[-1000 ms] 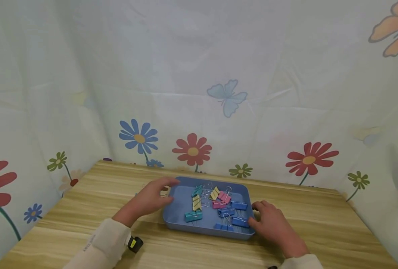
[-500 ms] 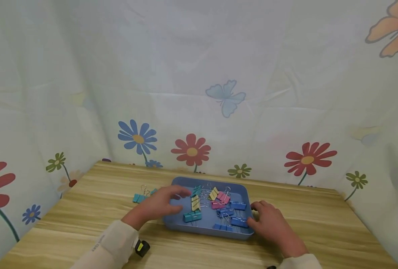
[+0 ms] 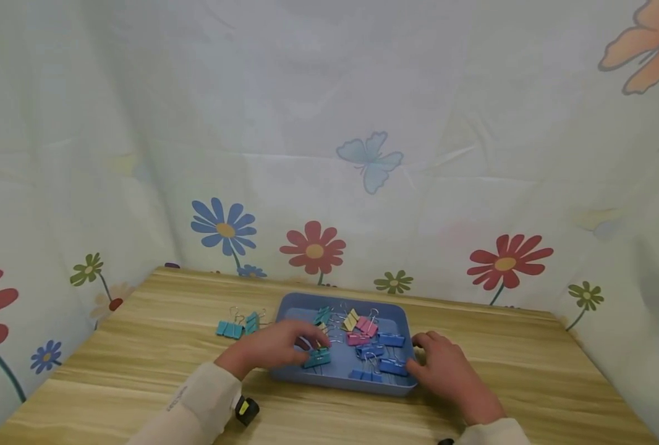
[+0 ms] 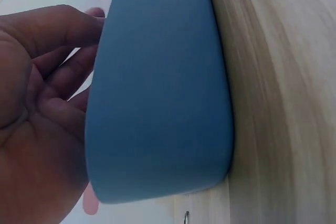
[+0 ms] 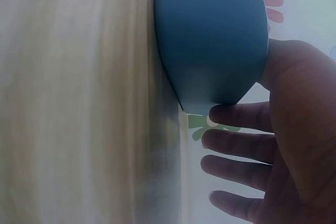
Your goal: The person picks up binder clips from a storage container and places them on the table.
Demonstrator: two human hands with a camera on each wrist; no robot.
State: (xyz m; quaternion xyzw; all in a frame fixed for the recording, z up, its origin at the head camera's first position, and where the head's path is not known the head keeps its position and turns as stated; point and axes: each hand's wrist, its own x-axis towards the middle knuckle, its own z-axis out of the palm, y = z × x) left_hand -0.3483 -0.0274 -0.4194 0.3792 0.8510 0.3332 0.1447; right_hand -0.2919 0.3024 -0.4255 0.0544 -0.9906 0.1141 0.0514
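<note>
A blue tray [image 3: 357,384] holds several binder clips, each with wire handles. My left hand [image 3: 274,346] reaches over the tray's left side, fingers slightly bent above a teal binder clip [image 3: 317,358] and a mostly covered yellow binder clip [image 3: 321,327]. Whether the fingertips touch either clip is hidden; in the left wrist view the tray wall [image 4: 163,87] covers them. At the tray's right edge, my right hand [image 3: 446,374] rests with its thumb against the rim. Its fingers [image 5: 239,148] are spread and fairly straight, the index finger at the tray's outer corner.
Two teal binder clips [image 3: 230,329] lie on the wooden table [image 3: 157,352], left of the tray. Pink clips [image 3: 367,326], another yellow clip [image 3: 350,319] and blue clips [image 3: 392,366] fill the tray's middle and right. A flowered curtain [image 3: 285,111] hangs behind the table.
My left hand has moved right, from the tray's left rim to over the teal and yellow clips, uncovering the two teal clips on the table. My right hand has stayed at the tray's edge.
</note>
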